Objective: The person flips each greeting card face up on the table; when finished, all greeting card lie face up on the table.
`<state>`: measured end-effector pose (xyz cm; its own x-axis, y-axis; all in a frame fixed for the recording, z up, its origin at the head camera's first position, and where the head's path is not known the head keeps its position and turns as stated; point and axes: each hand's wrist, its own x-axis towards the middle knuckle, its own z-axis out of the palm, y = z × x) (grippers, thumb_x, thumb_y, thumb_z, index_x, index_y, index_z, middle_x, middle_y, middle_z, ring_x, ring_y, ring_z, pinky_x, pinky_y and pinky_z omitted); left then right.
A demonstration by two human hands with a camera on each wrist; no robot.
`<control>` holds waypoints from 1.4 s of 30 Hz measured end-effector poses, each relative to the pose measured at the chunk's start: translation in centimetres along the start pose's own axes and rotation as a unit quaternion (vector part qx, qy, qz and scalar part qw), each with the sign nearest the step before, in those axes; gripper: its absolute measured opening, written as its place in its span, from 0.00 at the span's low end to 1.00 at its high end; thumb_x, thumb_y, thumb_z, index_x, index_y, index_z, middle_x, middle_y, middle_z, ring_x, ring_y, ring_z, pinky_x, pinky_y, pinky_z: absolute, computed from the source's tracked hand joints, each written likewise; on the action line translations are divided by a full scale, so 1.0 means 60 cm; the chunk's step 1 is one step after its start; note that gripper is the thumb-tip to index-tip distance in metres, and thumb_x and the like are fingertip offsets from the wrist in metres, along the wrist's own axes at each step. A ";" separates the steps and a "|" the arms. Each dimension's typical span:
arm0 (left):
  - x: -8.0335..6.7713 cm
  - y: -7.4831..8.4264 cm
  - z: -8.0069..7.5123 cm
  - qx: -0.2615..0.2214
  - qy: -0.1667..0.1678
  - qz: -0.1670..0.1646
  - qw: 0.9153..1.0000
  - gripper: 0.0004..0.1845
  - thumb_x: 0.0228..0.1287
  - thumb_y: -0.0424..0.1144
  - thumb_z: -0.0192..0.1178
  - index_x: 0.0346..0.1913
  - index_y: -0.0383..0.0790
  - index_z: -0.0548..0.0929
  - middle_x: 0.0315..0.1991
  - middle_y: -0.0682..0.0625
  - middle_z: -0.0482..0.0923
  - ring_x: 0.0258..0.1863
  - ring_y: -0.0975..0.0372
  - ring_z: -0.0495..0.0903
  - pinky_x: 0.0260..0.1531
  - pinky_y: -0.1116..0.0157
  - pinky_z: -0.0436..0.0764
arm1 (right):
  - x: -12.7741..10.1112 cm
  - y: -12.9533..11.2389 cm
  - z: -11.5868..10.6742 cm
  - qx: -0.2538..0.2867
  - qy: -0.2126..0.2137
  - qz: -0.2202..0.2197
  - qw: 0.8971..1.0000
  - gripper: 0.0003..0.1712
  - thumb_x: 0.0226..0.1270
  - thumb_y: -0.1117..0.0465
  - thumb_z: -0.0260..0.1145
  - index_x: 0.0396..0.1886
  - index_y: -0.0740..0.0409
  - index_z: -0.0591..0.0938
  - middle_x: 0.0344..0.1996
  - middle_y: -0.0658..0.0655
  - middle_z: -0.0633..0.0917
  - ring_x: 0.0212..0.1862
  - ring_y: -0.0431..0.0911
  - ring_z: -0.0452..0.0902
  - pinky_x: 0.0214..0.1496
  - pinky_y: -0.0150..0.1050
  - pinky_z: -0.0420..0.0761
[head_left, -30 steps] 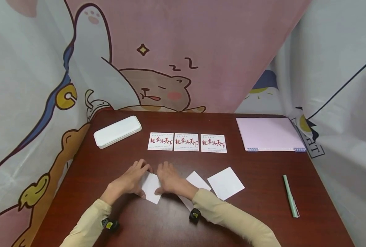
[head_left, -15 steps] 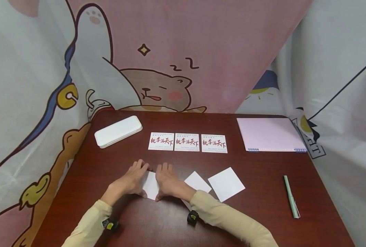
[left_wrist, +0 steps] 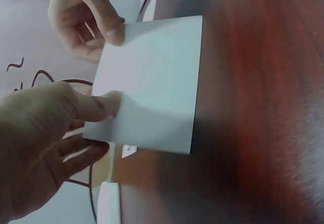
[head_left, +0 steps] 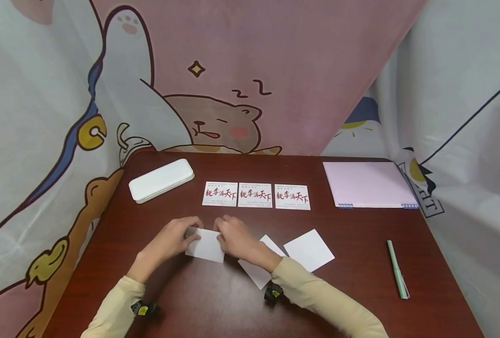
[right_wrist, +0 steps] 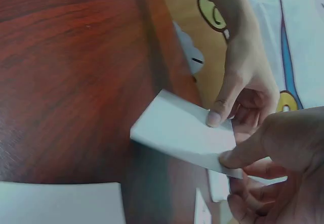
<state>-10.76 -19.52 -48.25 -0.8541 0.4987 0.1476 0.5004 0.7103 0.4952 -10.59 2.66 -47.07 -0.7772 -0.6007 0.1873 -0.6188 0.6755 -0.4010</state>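
Observation:
Both hands hold one small white paper (head_left: 205, 246) just above the dark red table (head_left: 199, 300), near its front middle. My left hand (head_left: 191, 234) pinches the paper's left far corner between thumb and fingers. My right hand (head_left: 220, 234) pinches the right far corner the same way. In the left wrist view the paper (left_wrist: 157, 87) is tilted up off the wood, with my left thumb (left_wrist: 104, 105) on top. The right wrist view shows the paper (right_wrist: 177, 127) raised at its far edge, a thumb from each hand on it.
Two more white papers (head_left: 309, 250) (head_left: 256, 274) lie right of the hands. Three printed cards with red characters (head_left: 255, 195) sit in a row behind. A white case (head_left: 161, 180) lies back left, a pink notebook (head_left: 366, 184) back right, a green pen (head_left: 397, 268) at the right.
The hands were pressing the paper flat on the table. They have now pinched its far corners, raised it and turned it square to the table edge.

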 end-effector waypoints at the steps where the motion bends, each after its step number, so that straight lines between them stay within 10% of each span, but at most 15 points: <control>1: 0.001 0.000 -0.004 -0.002 0.016 0.012 1.000 0.12 0.57 0.29 0.73 0.42 0.44 0.84 0.37 0.55 0.86 0.36 0.65 0.83 0.37 0.60 0.84 | 0.000 0.000 -0.005 0.000 0.016 -0.006 1.000 0.04 0.60 0.68 0.70 0.35 0.59 0.84 0.29 0.54 0.83 0.31 0.46 0.79 0.33 0.38 0.80; 9: -0.001 0.006 -0.020 -0.008 0.065 0.069 0.995 0.07 0.60 0.27 0.70 0.38 0.42 0.86 0.33 0.54 0.85 0.33 0.68 0.82 0.35 0.63 0.83 | -0.012 0.010 -0.020 -0.048 0.103 -0.050 0.992 0.05 0.61 0.65 0.73 0.30 0.52 0.84 0.30 0.50 0.83 0.34 0.45 0.77 0.37 0.36 0.78; 19: -0.010 -0.008 0.015 -0.004 -0.004 0.047 0.999 0.09 0.56 0.31 0.74 0.39 0.44 0.89 0.35 0.56 0.88 0.36 0.65 0.85 0.40 0.61 0.85 | -0.048 0.033 0.024 -0.084 0.053 -0.056 0.993 0.06 0.64 0.60 0.72 0.30 0.49 0.82 0.27 0.46 0.85 0.32 0.44 0.82 0.31 0.39 0.82; 42: 0.006 -0.047 0.063 0.021 0.037 0.021 0.999 0.09 0.53 0.29 0.76 0.36 0.42 0.90 0.46 0.47 0.89 0.49 0.55 0.88 0.50 0.56 0.85 | -0.028 0.072 0.077 -0.100 0.059 -0.033 0.993 0.05 0.61 0.58 0.75 0.31 0.50 0.85 0.29 0.46 0.86 0.33 0.43 0.82 0.34 0.37 0.82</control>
<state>-11.91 -19.48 -52.83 -0.8395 0.4918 0.2310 0.5403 0.7102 0.4513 -11.42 4.61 -53.26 -0.7354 -0.6000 0.3148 -0.6694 0.7153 -0.2005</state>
